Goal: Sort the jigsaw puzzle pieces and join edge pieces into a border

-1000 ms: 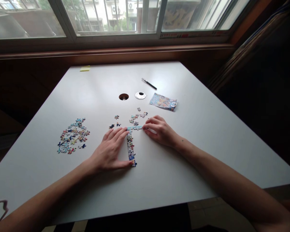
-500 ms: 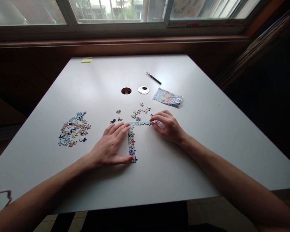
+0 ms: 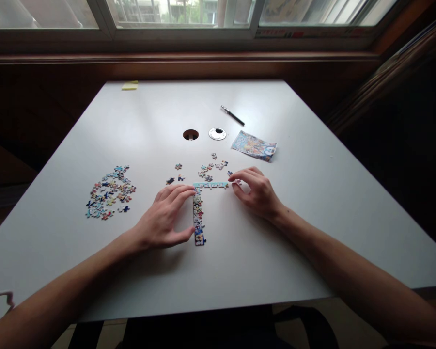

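An L-shaped run of joined puzzle pieces lies mid-table: a vertical strip (image 3: 198, 218) and a pale blue top strip (image 3: 211, 185). My left hand (image 3: 164, 218) rests flat beside the vertical strip, fingertips at its upper end and thumb near its lower end. My right hand (image 3: 256, 191) sits at the right end of the top strip, its fingertips curled on a small piece there. Several loose pieces (image 3: 211, 167) lie just beyond the strip.
A pile of loose pieces (image 3: 109, 192) lies at the left on the white table (image 3: 312, 194). Farther back are a printed picture card (image 3: 254, 146), a pen (image 3: 232, 116), a cable hole (image 3: 191, 134) with its round cap (image 3: 217, 134), and a yellow note pad (image 3: 130, 86).
My right hand has slid right along the top strip, which now shows more of its length. My left hand stays by the vertical strip. The view has tilted down a little.
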